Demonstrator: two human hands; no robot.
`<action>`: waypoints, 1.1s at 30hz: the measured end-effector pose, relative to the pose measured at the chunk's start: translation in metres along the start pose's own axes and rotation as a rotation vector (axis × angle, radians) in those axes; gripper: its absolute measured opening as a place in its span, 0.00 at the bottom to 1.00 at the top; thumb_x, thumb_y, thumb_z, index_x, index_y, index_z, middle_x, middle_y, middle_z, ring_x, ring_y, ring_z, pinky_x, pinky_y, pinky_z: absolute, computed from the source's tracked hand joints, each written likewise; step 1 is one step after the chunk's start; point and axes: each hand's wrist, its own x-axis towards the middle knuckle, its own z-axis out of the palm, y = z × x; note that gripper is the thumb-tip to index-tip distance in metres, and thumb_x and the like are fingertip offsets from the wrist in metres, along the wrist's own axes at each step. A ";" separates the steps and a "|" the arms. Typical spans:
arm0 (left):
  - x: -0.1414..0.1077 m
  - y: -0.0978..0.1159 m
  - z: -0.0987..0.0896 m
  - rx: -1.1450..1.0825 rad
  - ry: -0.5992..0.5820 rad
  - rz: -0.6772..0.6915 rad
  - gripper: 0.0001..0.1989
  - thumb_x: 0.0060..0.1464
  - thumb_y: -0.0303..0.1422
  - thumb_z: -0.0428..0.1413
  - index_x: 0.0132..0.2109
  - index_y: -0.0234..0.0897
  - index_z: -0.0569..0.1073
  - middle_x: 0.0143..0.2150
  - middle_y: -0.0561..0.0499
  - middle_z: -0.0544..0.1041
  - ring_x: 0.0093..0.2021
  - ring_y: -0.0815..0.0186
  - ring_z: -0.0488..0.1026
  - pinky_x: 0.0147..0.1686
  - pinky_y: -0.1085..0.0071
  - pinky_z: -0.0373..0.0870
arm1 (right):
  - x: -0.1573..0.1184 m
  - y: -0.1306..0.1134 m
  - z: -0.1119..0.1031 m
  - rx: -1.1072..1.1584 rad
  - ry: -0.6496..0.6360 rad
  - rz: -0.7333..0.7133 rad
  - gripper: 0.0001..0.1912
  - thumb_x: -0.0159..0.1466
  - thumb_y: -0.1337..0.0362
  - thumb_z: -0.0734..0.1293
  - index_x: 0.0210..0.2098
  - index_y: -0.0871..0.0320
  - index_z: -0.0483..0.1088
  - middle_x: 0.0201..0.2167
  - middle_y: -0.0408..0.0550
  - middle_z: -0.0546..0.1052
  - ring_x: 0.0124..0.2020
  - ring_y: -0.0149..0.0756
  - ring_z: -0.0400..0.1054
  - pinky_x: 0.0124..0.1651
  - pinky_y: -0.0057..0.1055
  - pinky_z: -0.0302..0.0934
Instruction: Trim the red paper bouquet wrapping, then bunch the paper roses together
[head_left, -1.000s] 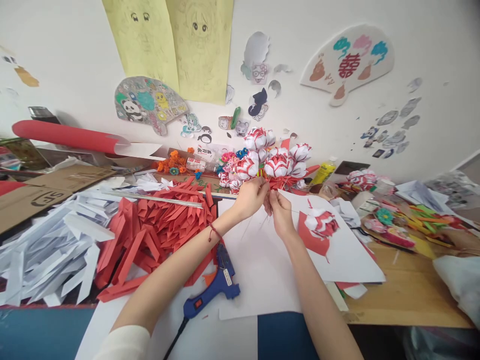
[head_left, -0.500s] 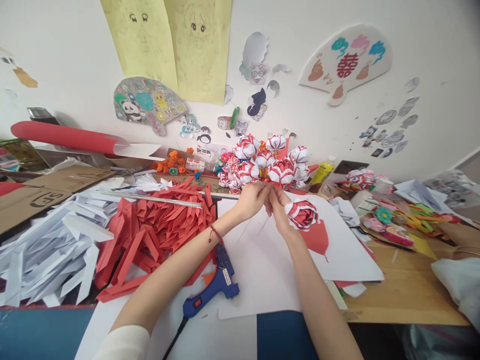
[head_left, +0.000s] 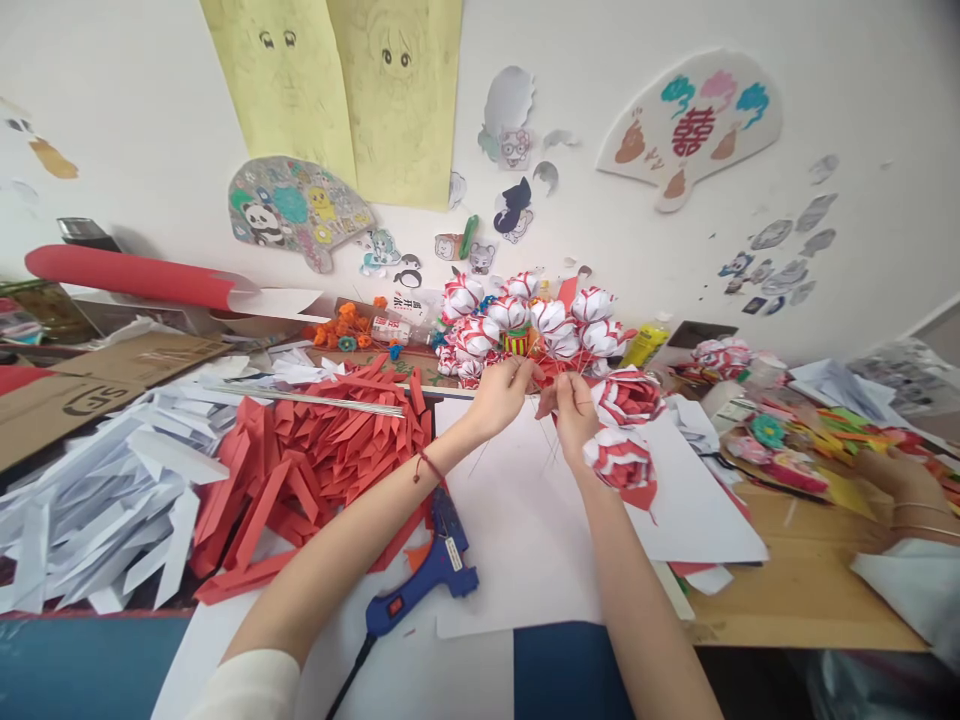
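Over the white paper sheet point(head_left: 525, 540), my left hand point(head_left: 499, 402) is closed in a pinch on thin wire stems. My right hand point(head_left: 576, 412) also pinches wire stems, just to the right of it. A cluster of red-and-white paper flowers point(head_left: 514, 312) spreads beyond both hands. To the right of my right hand are two more, an upper paper flower point(head_left: 630, 396) and a lower paper flower point(head_left: 621, 460). Loose stem ends hang below my fingers. Which stem belongs to which flower is hidden.
A blue glue gun point(head_left: 427, 570) lies beside my left forearm. Folded red paper strips point(head_left: 322, 450) and white paper strips point(head_left: 97, 480) are heaped at left, with metal wires point(head_left: 315, 398) across them. At right, another person's hand point(head_left: 907, 490) is over the wooden table point(head_left: 810, 590).
My hands have moved slightly apart. The flower heads have spread, and a second flower now shows beside my right hand. The other person's hand has come further into view at right.
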 end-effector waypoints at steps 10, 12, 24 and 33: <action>0.014 -0.003 -0.020 -0.041 -0.015 -0.024 0.20 0.64 0.38 0.43 0.33 0.34 0.74 0.25 0.53 0.72 0.24 0.72 0.66 0.28 0.75 0.62 | 0.002 -0.004 -0.004 0.161 -0.016 0.058 0.18 0.62 0.46 0.62 0.30 0.55 0.62 0.26 0.43 0.75 0.24 0.31 0.69 0.30 0.29 0.65; 0.016 -0.005 -0.023 -0.042 0.009 -0.020 0.20 0.63 0.38 0.43 0.33 0.34 0.75 0.26 0.53 0.72 0.25 0.72 0.66 0.28 0.75 0.62 | 0.003 -0.006 -0.006 0.181 -0.061 0.032 0.17 0.63 0.48 0.62 0.30 0.55 0.62 0.29 0.44 0.75 0.27 0.33 0.71 0.33 0.31 0.66; 0.021 -0.016 -0.030 -0.005 0.136 -0.029 0.19 0.63 0.40 0.45 0.30 0.35 0.73 0.22 0.54 0.70 0.24 0.70 0.66 0.27 0.74 0.61 | 0.005 -0.009 -0.012 0.216 0.005 -0.057 0.17 0.62 0.48 0.62 0.28 0.55 0.62 0.32 0.46 0.75 0.34 0.34 0.71 0.41 0.34 0.67; 0.027 -0.020 -0.049 -0.014 0.216 -0.033 0.19 0.64 0.40 0.43 0.29 0.35 0.69 0.22 0.54 0.68 0.20 0.72 0.62 0.24 0.74 0.58 | 0.007 -0.006 -0.024 0.216 0.239 -0.023 0.20 0.60 0.45 0.65 0.30 0.57 0.62 0.21 0.41 0.72 0.18 0.29 0.66 0.25 0.28 0.63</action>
